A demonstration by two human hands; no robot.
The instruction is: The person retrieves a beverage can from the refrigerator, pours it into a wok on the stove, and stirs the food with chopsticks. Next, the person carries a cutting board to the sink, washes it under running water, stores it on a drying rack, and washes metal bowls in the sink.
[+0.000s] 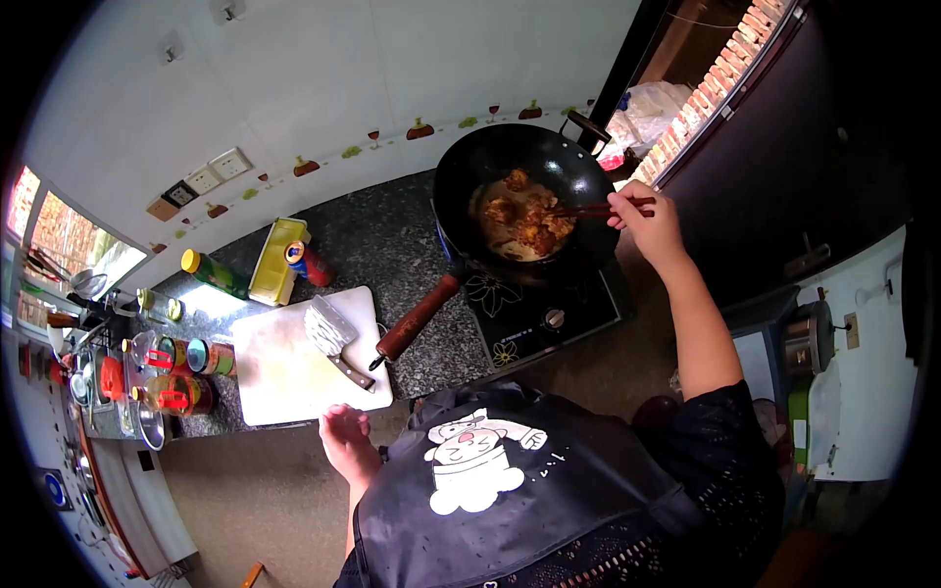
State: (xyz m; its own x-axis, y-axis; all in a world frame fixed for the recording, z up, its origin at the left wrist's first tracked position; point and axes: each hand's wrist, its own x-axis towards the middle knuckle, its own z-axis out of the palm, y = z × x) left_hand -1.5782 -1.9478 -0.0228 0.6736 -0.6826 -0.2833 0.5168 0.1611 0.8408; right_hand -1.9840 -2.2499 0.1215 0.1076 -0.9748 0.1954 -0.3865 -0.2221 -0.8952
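My right hand [647, 223] is closed around a pair of dark red chopsticks [588, 210], whose tips reach into the food in the wok. Browned, saucy pieces of food [534, 218] lie in the bottom of the black wok [588, 176]. Its wooden handle [420, 318] points down and left over the counter. My left hand [350, 446] hangs by the counter's front edge, just below the white cutting board [270, 358]. Its fingers are loosely bent and I see nothing in them. A cleaver [331, 328] lies on the board.
The wok stands on a black cooktop [549, 323] with a knob. Behind the board are a yellow tray [277, 260], a drink can [309, 265] and a green bottle with a yellow cap [214, 272]. Jars with red handles [181, 395] stand to its left.
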